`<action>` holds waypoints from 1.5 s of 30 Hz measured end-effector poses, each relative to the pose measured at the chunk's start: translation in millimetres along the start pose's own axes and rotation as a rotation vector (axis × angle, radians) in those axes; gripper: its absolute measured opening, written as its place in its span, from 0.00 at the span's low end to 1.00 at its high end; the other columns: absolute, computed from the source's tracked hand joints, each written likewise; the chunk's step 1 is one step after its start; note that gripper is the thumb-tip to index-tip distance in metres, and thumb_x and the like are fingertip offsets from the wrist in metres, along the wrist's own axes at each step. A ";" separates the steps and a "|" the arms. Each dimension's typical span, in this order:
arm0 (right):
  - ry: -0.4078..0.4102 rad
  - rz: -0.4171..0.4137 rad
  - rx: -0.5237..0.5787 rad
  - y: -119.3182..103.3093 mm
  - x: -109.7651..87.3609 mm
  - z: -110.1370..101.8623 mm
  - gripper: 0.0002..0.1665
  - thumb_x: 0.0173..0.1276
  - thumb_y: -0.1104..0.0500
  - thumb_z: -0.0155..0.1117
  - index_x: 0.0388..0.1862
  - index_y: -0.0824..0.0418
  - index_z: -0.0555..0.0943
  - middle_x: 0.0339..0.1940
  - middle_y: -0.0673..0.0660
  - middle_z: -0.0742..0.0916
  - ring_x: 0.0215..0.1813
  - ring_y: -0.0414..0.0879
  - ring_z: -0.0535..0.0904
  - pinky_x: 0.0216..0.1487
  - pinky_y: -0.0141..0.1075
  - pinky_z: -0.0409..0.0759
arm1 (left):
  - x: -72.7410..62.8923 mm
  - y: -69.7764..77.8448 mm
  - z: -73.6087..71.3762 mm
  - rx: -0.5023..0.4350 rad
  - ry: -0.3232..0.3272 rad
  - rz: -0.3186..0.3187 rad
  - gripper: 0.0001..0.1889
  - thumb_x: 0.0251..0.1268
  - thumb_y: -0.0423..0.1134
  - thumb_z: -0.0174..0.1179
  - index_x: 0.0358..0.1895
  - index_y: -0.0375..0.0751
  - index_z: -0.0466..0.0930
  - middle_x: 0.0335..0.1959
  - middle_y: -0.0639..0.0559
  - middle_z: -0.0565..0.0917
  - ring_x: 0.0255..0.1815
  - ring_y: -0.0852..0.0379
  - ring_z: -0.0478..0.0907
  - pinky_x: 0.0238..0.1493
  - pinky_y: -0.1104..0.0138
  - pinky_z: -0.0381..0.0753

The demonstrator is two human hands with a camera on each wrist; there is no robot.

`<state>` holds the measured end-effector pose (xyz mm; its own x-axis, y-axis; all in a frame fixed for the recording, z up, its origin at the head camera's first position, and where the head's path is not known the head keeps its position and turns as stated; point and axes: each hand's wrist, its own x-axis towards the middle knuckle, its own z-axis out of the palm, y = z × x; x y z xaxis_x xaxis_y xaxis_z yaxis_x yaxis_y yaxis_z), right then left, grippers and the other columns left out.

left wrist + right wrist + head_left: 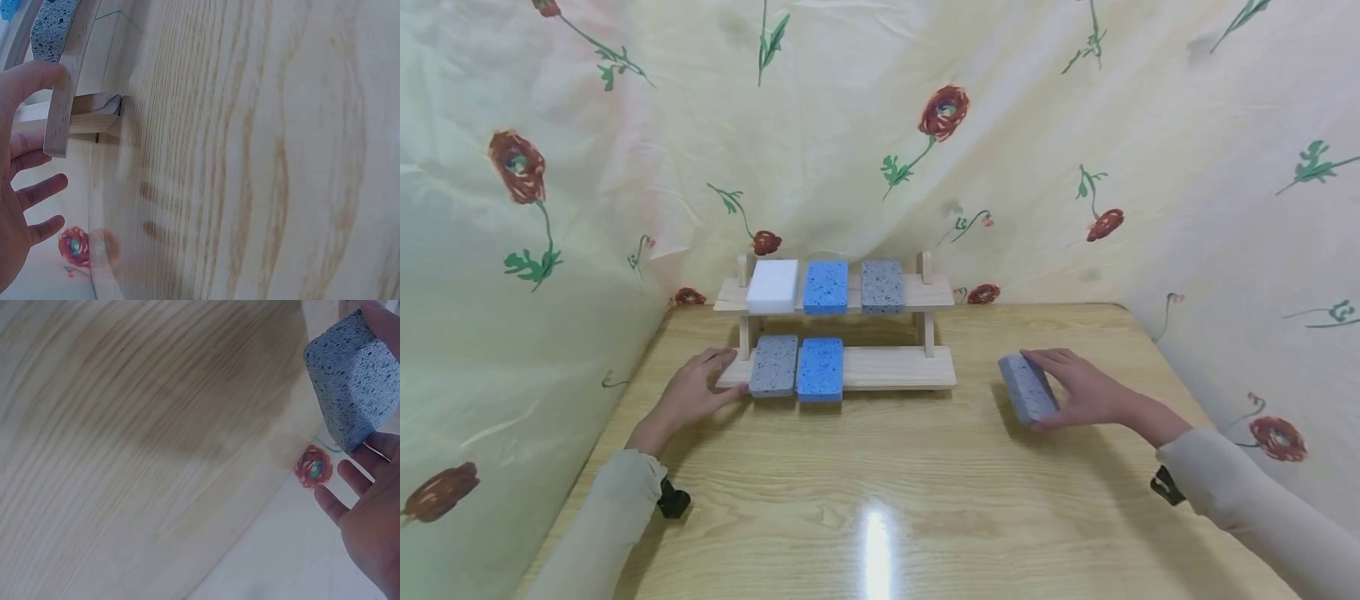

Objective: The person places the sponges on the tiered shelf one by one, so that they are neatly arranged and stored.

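At the right, my right hand [1086,392] pinches a grey speckled sponge [1028,390] between thumb and fingers, tilted above the table. Its pitted face shows in the right wrist view, with two fingers spread away from it. My left hand [692,390] holds the left end of the lower board of a two-tier wooden shelf [898,367], thumb at the front edge. On that board, a grey sponge [774,365] lies nearest this hand, beside a blue sponge [821,369]. The upper board carries a white sponge [772,285], a blue sponge [826,287] and a grey sponge [882,286].
The shelf stands near the back of a wood-grain table [820,483]. Behind and at both sides hangs a pale flowered cloth [835,133]. Wooden uprights [928,333] join the shelf's two boards.
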<state>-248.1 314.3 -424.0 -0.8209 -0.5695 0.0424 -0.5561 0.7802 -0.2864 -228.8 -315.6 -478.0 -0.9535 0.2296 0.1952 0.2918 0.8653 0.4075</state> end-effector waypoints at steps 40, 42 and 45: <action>0.049 -0.106 -0.076 -56.1 45.4 -4.5 0.70 0.45 0.29 0.80 0.79 0.64 0.64 0.71 0.64 0.75 0.68 0.60 0.71 0.63 0.61 0.74 | -1.1 0.3 1.3 -0.011 -0.003 0.002 0.39 0.67 0.56 0.66 0.73 0.34 0.69 0.71 0.35 0.73 0.70 0.30 0.69 0.69 0.36 0.69; 0.047 -0.108 -0.077 -58.2 47.3 -4.3 0.70 0.45 0.29 0.81 0.79 0.63 0.63 0.72 0.64 0.75 0.68 0.60 0.72 0.63 0.61 0.74 | -0.8 -0.4 1.8 -0.012 -0.003 0.000 0.39 0.66 0.56 0.66 0.73 0.34 0.69 0.71 0.35 0.73 0.70 0.30 0.69 0.69 0.36 0.69; 0.047 -0.112 -0.075 -61.7 50.4 -3.9 0.70 0.45 0.31 0.81 0.79 0.63 0.64 0.72 0.63 0.76 0.68 0.59 0.72 0.63 0.60 0.74 | 0.5 -1.1 2.1 -0.013 0.000 0.000 0.40 0.66 0.56 0.66 0.74 0.34 0.68 0.71 0.35 0.72 0.70 0.30 0.69 0.69 0.36 0.69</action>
<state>-255.7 238.4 -400.4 -0.7577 -0.6423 0.1154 -0.6509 0.7308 -0.2056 -229.7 -315.5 -480.2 -0.9535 0.2295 0.1952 0.2926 0.8596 0.4188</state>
